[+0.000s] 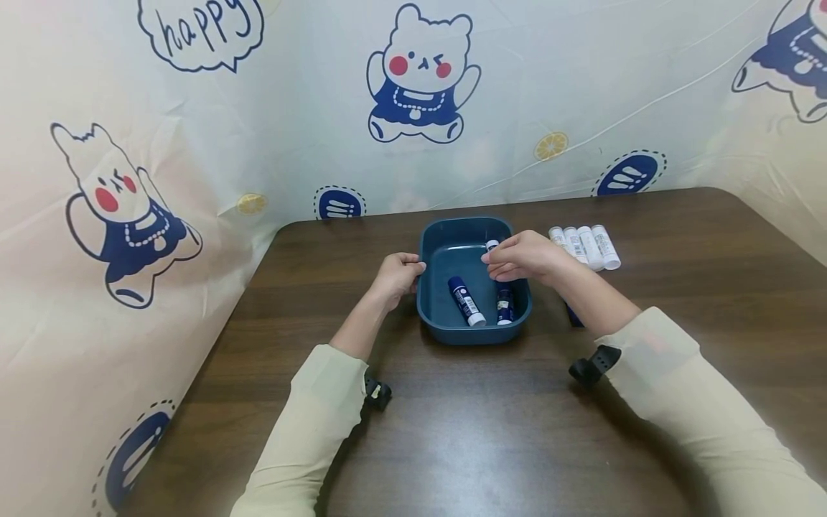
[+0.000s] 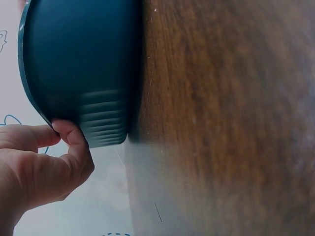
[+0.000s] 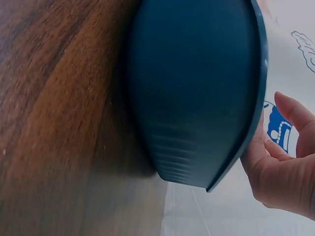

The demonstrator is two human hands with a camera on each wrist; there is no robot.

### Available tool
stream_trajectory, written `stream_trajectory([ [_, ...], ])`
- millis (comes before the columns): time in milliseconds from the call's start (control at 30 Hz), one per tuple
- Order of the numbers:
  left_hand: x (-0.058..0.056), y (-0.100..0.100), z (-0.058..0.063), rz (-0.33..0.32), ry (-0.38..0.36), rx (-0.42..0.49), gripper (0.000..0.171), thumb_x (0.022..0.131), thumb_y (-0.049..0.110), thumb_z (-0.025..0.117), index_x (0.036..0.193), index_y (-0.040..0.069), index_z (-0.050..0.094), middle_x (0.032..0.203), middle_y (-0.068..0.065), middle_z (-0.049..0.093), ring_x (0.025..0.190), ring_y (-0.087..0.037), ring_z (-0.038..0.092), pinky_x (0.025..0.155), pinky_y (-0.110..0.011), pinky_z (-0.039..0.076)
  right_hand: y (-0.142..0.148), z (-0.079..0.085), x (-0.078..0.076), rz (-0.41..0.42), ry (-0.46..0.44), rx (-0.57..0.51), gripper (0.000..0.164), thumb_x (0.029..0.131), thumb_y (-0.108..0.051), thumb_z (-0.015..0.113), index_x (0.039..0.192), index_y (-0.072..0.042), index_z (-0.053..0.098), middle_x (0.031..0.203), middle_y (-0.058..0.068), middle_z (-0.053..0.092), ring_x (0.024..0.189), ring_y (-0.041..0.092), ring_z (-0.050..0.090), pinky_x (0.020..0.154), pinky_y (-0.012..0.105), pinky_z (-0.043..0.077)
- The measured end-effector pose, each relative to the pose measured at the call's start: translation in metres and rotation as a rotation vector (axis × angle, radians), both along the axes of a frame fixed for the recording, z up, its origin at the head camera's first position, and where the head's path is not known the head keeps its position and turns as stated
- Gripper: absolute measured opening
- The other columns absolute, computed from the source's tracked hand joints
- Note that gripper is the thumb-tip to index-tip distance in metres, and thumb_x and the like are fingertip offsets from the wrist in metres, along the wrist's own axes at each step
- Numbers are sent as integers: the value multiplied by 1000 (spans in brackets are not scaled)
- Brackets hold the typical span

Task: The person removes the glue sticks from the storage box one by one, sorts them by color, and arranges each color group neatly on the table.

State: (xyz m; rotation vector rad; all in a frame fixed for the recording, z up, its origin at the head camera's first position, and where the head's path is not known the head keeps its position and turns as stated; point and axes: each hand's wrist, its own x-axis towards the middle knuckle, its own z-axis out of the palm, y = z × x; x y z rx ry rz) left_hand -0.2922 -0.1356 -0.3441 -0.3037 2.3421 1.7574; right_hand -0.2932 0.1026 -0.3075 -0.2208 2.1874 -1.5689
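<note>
We have both forearms [image 1: 594, 294] stretched forward, well apart at the elbow end. Our left hand [image 1: 395, 278] pinches with bent fingers. Our right hand [image 1: 525, 256] points inward, towards our left, its fingers loosely curved and its thumb standing apart.

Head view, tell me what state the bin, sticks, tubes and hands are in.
Blue bin: upright, uncovered.
Left blue stick: lying in the bin.
Right blue stick: lying, partly hidden.
Far stick: mostly hidden.
Four white tubes: lying side by side, partly hidden.
Left hand: pinching the bin's rim.
Right hand: over the bin, grip unclear.
</note>
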Motion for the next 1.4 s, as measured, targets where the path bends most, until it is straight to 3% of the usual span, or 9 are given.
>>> stream_trajectory([
  [167,-1,0,0,0,4,1,33,96,13,50,126,-1,49,116,-19,54,94,-29,55,84,-35,48,-6,-2,-3,26,-11,48,40,89,-16,62,118,10,54,117,29,55,103,36,58,78,31,51],
  [400,-1,0,0,-2,-2,0,34,96,13,50,127,-1,48,116,-18,54,96,-29,55,85,-35,48,-13,-5,-7,52,-34,92,40,88,-16,64,117,10,55,115,28,57,102,35,59,78,32,51],
  [633,-1,-1,0,-1,1,-3,33,96,13,50,126,0,49,114,-18,54,91,-28,54,83,-34,48,-21,-7,-9,95,-2,140,39,87,-14,62,115,13,56,112,29,58,97,33,61,78,32,51],
  [867,-1,-1,-1,-5,9,6,32,96,12,50,124,-1,50,113,-19,55,88,-27,54,82,-35,49,-32,-11,-8,163,65,275,28,85,-12,65,105,7,65,100,21,65,82,22,65,73,30,53],
  [1033,-1,-1,-1,-10,12,7,32,96,13,50,125,-1,50,115,-19,55,89,-27,54,82,-35,49,-37,-13,-5,194,97,343,26,84,-13,66,101,6,66,91,16,67,80,23,65,72,31,53],
  [1267,-1,-1,-2,-12,28,20,33,96,12,50,126,-2,49,115,-20,55,86,-26,54,80,-34,49,-46,-18,-6,275,114,525,25,82,-16,69,97,4,67,81,11,67,76,19,65,68,27,53],
  [1400,-2,-1,-3,-17,38,36,34,96,10,49,126,-4,48,116,-22,55,86,-26,56,80,-36,49,-49,-21,-6,302,100,548,28,82,-14,69,100,7,64,84,12,67,77,19,65,68,26,53],
])
